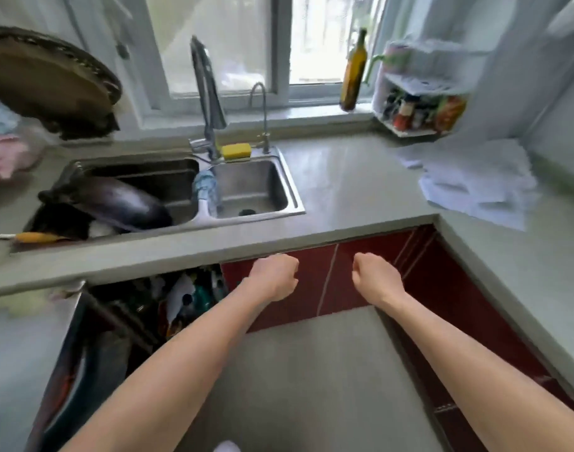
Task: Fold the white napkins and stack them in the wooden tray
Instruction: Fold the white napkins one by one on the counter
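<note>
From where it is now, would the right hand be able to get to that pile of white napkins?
Probably yes. The right hand hangs empty below the counter edge, and the countertop between it and the white napkins shows nothing in the way.

Sink (168, 190) left in counter (344, 190), napkins (478, 184) right (on counter); bottle (354, 73) behind

White napkins (474, 181): loose, crumpled heap, unfolded, sheets overlapping at odd angles. Located on the grey tabletop (344, 187) at the right-hand corner, below the wall rack. Image blurred; sheet count indeterminate.
</note>
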`<state>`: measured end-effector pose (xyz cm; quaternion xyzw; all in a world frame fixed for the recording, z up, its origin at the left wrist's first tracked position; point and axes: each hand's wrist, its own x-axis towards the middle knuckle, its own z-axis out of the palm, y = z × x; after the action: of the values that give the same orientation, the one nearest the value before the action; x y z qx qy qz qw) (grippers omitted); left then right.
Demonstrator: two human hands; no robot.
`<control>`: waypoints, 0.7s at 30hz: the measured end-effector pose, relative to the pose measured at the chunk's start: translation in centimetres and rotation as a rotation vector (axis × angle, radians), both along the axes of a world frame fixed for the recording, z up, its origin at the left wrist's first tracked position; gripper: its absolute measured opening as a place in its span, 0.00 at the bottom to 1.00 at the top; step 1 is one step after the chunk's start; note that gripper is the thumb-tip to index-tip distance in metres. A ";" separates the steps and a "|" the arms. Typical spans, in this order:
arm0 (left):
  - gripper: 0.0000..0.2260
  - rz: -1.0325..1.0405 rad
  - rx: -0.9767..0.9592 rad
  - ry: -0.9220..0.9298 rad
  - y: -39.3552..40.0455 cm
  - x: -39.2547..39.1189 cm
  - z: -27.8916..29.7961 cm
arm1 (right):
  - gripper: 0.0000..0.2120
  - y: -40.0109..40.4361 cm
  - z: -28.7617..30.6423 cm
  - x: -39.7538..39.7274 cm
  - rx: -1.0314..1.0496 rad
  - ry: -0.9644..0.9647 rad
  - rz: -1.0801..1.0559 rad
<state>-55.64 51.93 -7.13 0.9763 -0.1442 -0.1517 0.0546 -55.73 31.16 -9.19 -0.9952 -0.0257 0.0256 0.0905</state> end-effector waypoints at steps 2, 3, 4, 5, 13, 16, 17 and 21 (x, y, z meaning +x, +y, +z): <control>0.14 -0.120 -0.002 -0.026 -5.2 5.1 0.2 | 0.07 -5.5 0.1 2.4 -0.017 -0.013 -0.132; 0.13 -0.149 -0.009 -0.031 -6.4 6.5 0.2 | 0.07 -6.9 0.2 3.0 -0.026 -0.008 -0.160; 0.13 -0.190 -0.011 -0.026 -8.0 8.2 0.3 | 0.07 -8.7 0.2 3.7 -0.044 0.010 -0.201; 0.13 -0.246 -0.013 -0.029 -10.2 10.4 0.1 | 0.07 -10.8 0.1 4.8 -0.057 0.025 -0.254; 0.16 -0.600 0.027 -0.015 -23.6 26.5 -0.2 | 0.13 -22.5 0.8 12.6 -0.055 0.079 -0.735; 0.17 -0.688 0.035 -0.029 -27.8 31.7 0.2 | 0.13 -26.0 1.6 15.3 -0.071 0.061 -0.796; 0.19 -0.702 0.027 -0.030 -29.0 33.0 0.2 | 0.13 -27.0 1.7 16.0 -0.085 0.059 -0.801; 0.23 -0.790 0.028 -0.053 -33.9 36.8 -0.9 | 0.14 -31.7 1.4 19.2 -0.142 0.058 -0.793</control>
<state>-18.82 18.06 -8.02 0.8499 -0.5081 -0.1377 -0.0249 -36.55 -0.50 -7.77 -0.9307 0.3645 0.0184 0.0253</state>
